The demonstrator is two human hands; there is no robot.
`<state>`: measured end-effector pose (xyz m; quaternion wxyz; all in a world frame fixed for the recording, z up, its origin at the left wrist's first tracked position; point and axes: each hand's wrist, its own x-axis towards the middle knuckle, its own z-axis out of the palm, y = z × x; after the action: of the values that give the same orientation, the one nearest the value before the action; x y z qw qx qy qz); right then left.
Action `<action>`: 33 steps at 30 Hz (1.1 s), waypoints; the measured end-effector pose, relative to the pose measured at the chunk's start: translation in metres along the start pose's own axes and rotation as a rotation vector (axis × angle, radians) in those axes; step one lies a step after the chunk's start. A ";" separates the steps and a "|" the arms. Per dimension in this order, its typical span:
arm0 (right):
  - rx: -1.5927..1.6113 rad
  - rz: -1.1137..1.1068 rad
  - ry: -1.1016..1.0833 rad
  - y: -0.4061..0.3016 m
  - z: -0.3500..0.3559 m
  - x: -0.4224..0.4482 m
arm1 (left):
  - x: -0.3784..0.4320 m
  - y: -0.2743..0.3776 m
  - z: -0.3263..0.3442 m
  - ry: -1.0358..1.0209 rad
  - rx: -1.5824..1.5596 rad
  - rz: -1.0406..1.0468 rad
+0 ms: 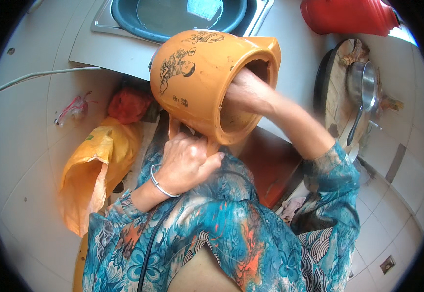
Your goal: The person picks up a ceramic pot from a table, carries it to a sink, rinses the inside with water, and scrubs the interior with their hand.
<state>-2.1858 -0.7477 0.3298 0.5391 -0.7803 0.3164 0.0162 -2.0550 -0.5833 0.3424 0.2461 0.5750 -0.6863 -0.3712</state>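
Observation:
An orange-brown ceramic pot (201,80) with a spout and a side handle is tilted on its side, its mouth facing right and toward me. Black drawn figures and some writing decorate its glazed wall. My left hand (188,158) is wrapped around the handle beneath the pot. Through the mouth, my right hand (246,91) reaches inside; its fingers are hidden by the rim and wall, so what they touch cannot be seen. Small dark specks mark the pot's inner wall near the rim.
Behind the pot, a dark basin (124,16) of water sits in a steel sink (102,18). A red vessel (347,16) lies top right. A steel saucepan (367,87) rests by a round wooden board (334,80). To the left are a yellow sack (102,157) and a red plastic bag (129,104).

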 end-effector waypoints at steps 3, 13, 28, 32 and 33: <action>-0.538 -0.082 0.058 0.009 -0.001 0.005 | -0.002 -0.001 -0.001 -0.013 0.036 -0.011; -0.921 -0.417 -0.079 0.036 0.018 0.017 | -0.009 -0.008 0.001 -0.014 -0.006 -0.023; -1.295 -0.325 -0.175 0.030 0.006 0.002 | -0.010 -0.012 0.005 -0.004 0.087 0.016; -1.192 -0.260 -0.338 0.032 0.012 0.000 | -0.009 -0.012 0.006 0.037 0.096 0.039; -1.149 -0.226 -0.440 0.024 0.012 -0.001 | -0.010 -0.012 0.007 0.068 0.095 0.049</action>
<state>-2.1948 -0.7424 0.3050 0.0844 -0.9527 0.0543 0.2868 -2.0508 -0.5731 0.3290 0.2510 0.5813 -0.7082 -0.3123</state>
